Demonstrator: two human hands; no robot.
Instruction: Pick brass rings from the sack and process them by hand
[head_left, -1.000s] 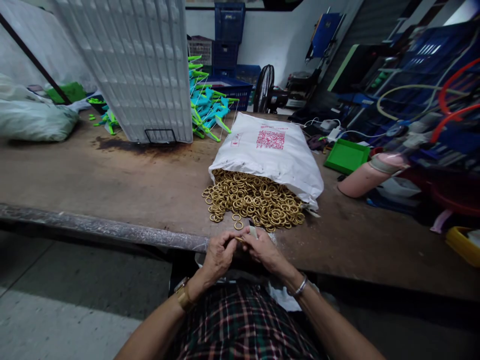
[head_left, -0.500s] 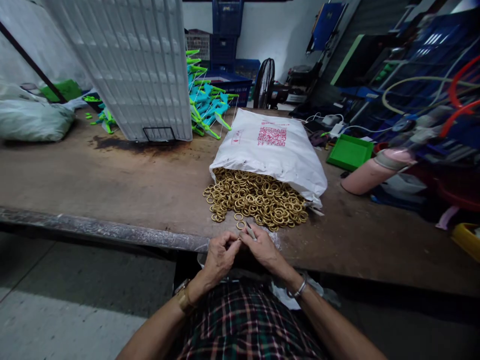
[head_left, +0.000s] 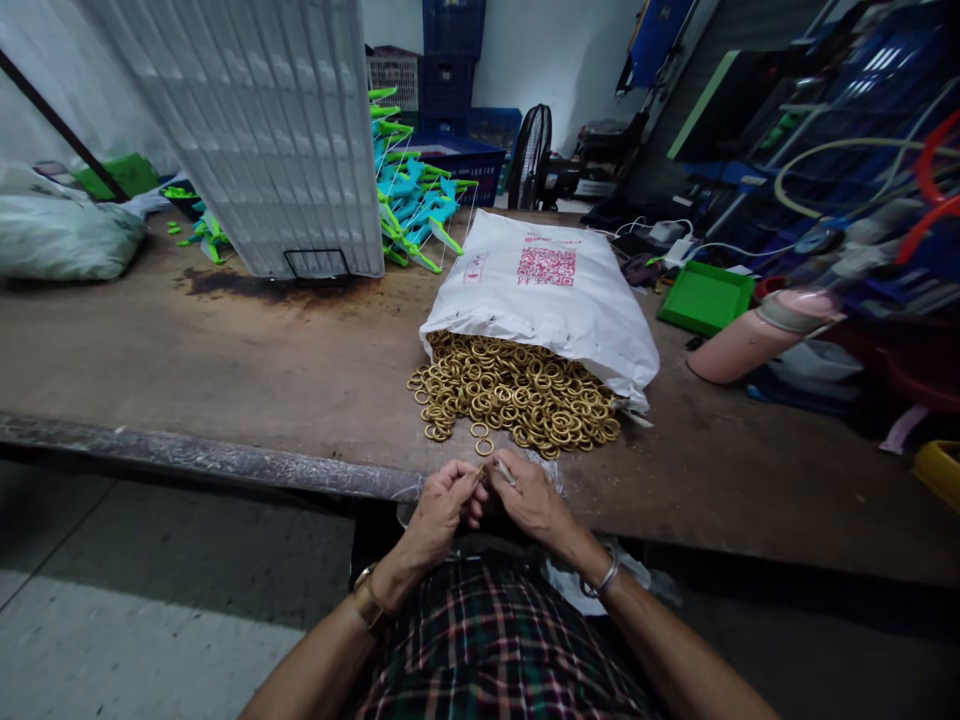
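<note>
My left hand (head_left: 448,497) is closed in a pinch at the table's front edge, with a brass-coloured ring (head_left: 481,470) between thumb and fingers. Close against it, my right hand (head_left: 531,494) grips a small knife-like tool (head_left: 505,472) whose pale end shows above the fingers; the rest is hidden. Both sets of fingertips meet at the ring. Just beyond them, two loose rings (head_left: 484,447) lie on the wood. A large heap of the same rings (head_left: 525,395) spills from the mouth of a white printed sack (head_left: 480,285).
A tall ribbed translucent panel (head_left: 300,180) stands on the wooden table (head_left: 262,370), with green and blue plastic pieces (head_left: 420,200) behind it. To the right are a green tray (head_left: 705,300) and a pink bottle-like cylinder (head_left: 754,340). A black fan (head_left: 531,155) stands beyond the sack.
My left hand's lower fingers have loosened a little, and the ring shows more between my fingertips. The right hand's tool has tilted slightly. The view has shifted a little.
</note>
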